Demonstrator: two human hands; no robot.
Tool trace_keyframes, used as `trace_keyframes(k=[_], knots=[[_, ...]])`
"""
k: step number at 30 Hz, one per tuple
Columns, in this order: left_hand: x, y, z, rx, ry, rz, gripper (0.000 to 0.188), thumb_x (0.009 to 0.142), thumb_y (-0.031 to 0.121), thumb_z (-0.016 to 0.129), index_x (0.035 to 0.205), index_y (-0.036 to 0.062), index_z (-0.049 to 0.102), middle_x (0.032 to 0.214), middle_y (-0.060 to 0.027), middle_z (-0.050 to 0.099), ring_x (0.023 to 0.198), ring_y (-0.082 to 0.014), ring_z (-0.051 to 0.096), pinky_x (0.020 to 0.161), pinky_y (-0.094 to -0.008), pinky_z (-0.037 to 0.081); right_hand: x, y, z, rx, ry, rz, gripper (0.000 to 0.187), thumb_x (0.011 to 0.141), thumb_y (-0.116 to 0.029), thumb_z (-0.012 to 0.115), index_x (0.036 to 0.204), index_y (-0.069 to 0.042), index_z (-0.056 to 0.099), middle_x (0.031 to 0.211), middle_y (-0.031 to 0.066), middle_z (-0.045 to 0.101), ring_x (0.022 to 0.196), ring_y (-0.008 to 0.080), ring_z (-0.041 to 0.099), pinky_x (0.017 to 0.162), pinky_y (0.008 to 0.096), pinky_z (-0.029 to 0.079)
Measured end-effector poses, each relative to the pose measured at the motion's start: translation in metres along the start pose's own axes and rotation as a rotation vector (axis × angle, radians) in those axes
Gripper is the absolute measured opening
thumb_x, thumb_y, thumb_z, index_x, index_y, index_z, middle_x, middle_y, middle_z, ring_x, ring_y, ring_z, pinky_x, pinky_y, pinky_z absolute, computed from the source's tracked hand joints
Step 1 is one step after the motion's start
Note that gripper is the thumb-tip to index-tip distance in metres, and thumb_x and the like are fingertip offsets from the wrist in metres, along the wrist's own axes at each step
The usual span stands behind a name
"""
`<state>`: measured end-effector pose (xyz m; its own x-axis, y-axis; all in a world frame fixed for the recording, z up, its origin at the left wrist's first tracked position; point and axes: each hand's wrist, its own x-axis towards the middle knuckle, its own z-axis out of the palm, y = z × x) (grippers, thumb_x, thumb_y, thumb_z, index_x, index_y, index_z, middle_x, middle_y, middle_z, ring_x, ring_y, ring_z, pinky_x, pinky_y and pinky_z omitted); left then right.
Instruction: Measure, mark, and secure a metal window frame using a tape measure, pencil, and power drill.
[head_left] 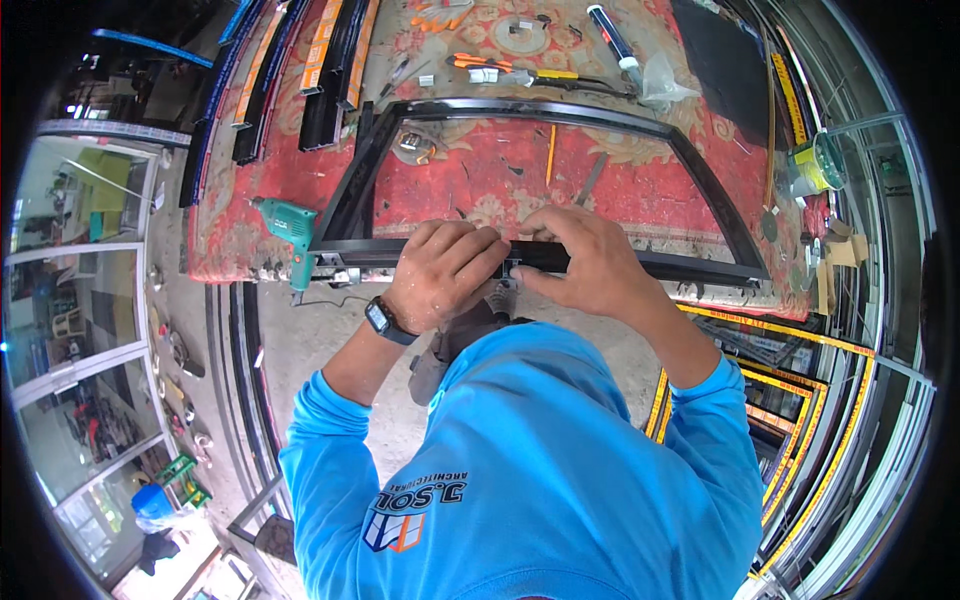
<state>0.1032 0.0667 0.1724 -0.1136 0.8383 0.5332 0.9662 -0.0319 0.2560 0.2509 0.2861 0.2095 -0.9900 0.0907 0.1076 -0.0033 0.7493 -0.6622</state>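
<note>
A black metal frame point(705, 190), four-sided like a window sash, lies on the table with its near rail along the front edge. My left hand point(450, 270), a watch on its wrist, is closed over the middle of that rail, fingers curled. Just beside it, my right hand point(590, 258) grips the same rail, index finger on the far side and thumb on the near side. Between the two thumbs shows a small shiny metal piece point(512, 268) at the rail; its kind is too small to tell, and my fingers partly cover it.
Left of the frame lies a green power drill point(291, 232). Beyond are orange-handled cutters point(480, 62), a sealant tube point(612, 38), a tape measure point(416, 147) and a yellow pencil point(551, 153). Black profiles point(325, 110) lie at the far left; yellow-edged frames point(800, 400) stand at right.
</note>
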Motion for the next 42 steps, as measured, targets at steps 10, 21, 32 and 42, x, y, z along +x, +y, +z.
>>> trace_keyframes(k=[10,21,32,42], knots=[[-0.002,-0.016,0.001,-0.051,-0.019,0.002,0.056,0.075,0.016,0.089,0.128,0.0087,0.076,0.126,-0.0065,0.076,0.112,-0.0280,0.073,0.093,-0.0439,0.058,-0.011,0.012,0.026,-0.286,0.138,-0.323,0.063,0.076,-0.023,0.094,0.132,-0.010,0.067,0.125,0.0070,0.070,0.105,0.0290,0.074,0.084,0.0419,0.064],[0.075,-0.008,-0.062,-0.133,-0.015,-0.041,0.068,0.064,0.013,0.096,0.128,0.0062,0.076,0.119,-0.0107,0.077,0.101,-0.0329,0.074,0.085,-0.0458,0.059,0.020,-0.017,-0.063,-0.328,0.189,-0.391,0.062,0.075,-0.028,0.094,0.130,-0.010,0.072,0.122,0.0076,0.074,0.102,0.0287,0.077,0.076,0.0422,0.065],[0.100,-0.046,-0.079,-0.193,-0.034,-0.026,0.064,0.067,0.010,0.096,0.127,0.0070,0.075,0.118,-0.0132,0.077,0.104,-0.0377,0.074,0.090,-0.0480,0.062,0.065,-0.009,-0.071,-0.333,0.165,-0.429,0.068,0.075,-0.034,0.095,0.135,-0.009,0.072,0.124,0.0069,0.075,0.106,0.0272,0.078,0.082,0.0408,0.065],[0.105,-0.050,-0.080,-0.231,-0.052,-0.004,0.059,0.069,0.010,0.093,0.125,0.0068,0.075,0.116,-0.0118,0.075,0.107,-0.0360,0.074,0.089,-0.0471,0.062,0.067,-0.008,-0.073,-0.351,0.160,-0.431,0.067,0.078,-0.034,0.095,0.135,-0.009,0.072,0.127,0.0080,0.074,0.106,0.0273,0.078,0.079,0.0431,0.066]])
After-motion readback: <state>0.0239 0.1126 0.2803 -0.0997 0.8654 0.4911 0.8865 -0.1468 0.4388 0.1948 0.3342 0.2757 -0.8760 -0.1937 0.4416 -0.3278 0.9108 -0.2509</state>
